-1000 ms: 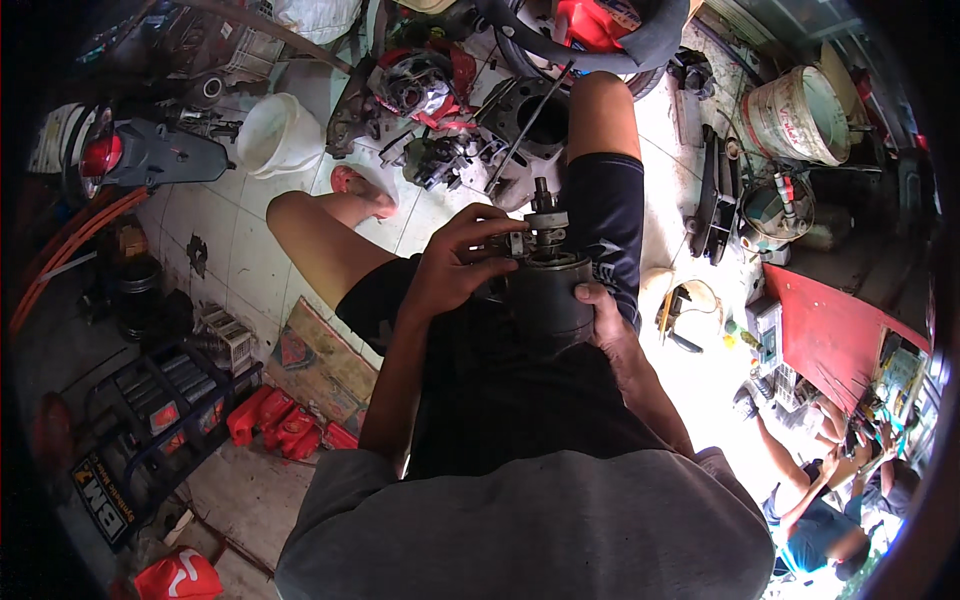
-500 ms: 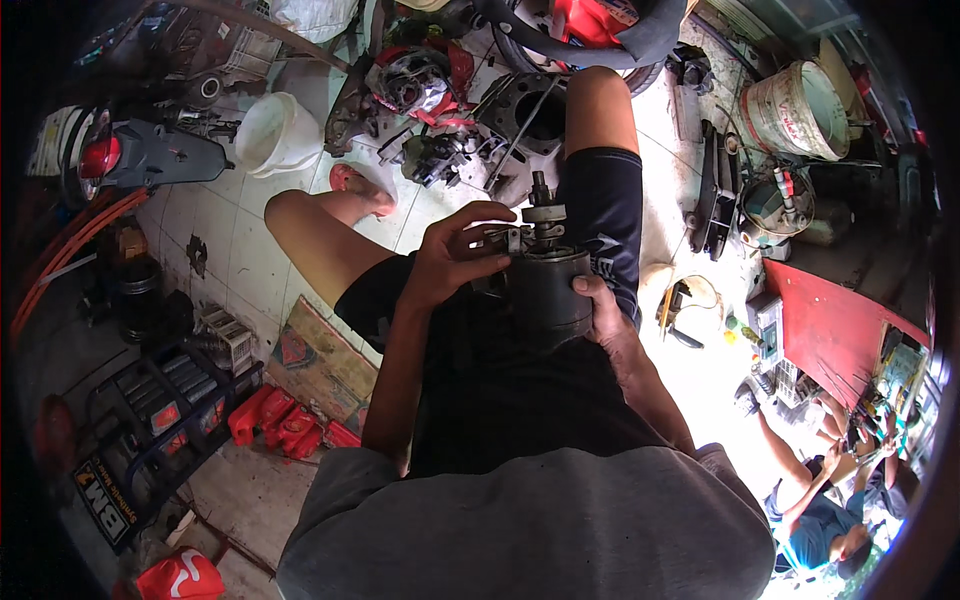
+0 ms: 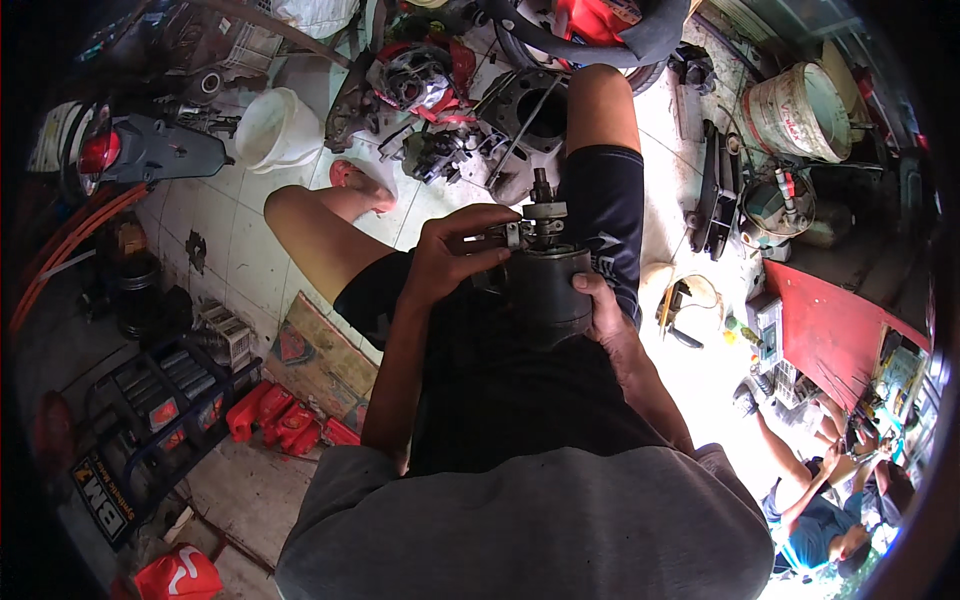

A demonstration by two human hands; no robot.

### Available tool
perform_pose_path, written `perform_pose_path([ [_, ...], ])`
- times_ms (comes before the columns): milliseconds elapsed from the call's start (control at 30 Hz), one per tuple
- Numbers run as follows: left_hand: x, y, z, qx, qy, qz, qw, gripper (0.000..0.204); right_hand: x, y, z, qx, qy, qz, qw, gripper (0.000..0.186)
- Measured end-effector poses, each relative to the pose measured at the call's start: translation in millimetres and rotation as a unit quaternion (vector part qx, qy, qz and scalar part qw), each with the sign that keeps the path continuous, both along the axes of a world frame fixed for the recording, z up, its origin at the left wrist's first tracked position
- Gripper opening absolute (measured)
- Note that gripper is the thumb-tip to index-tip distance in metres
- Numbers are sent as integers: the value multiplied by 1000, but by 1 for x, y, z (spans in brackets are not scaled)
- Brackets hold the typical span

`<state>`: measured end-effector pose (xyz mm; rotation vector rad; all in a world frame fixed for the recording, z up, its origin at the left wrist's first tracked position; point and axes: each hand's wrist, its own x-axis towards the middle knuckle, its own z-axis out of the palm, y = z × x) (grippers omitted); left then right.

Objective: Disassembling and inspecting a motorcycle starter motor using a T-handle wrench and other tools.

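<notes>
A dark cylindrical motor rests in my lap between my thighs, its end with the shaft pointing away from me. Around that shaft sits a pale round collar. My right hand grips the motor's right side, thumb on top, with the other fingers hidden behind it. At the upper left of the motor, my left hand pinches a small metal piece beside the collar. Whether that piece is fixed to the motor I cannot tell.
Beyond my knees lie engine parts on the tiled floor and a white bucket. A wooden board and red plastic pieces are at left. To the right are a stained bucket, a red panel and another person.
My left fingers have shifted very slightly at the small metal piece. The motor and my right hand stay almost where they were.
</notes>
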<state>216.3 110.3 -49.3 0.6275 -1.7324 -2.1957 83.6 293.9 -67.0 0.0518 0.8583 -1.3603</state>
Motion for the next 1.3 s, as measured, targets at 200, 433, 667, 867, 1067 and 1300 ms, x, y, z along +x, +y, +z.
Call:
perform_pose_path([
  [200,-3,0,9,-1,-2,0,1000,36,1,0,-4,7,7,-3,1000,66],
  [433,-1,-4,4,17,37,2,999,32,1,-1,-4,-2,0,-1,1000,64],
  [667,-3,-3,2,-4,2,33,999,24,2,0,-6,-2,-33,-10,999,61],
  [867,-5,-3,7,69,-50,59,995,21,-1,-1,-5,3,-32,0,999,61],
  [1067,-6,-3,0,9,-7,49,999,21,1,-3,-2,12,-14,-9,1000,60],
  [1300,-5,-4,-4,-25,16,42,999,20,1,-2,-4,31,-28,-4,999,57],
])
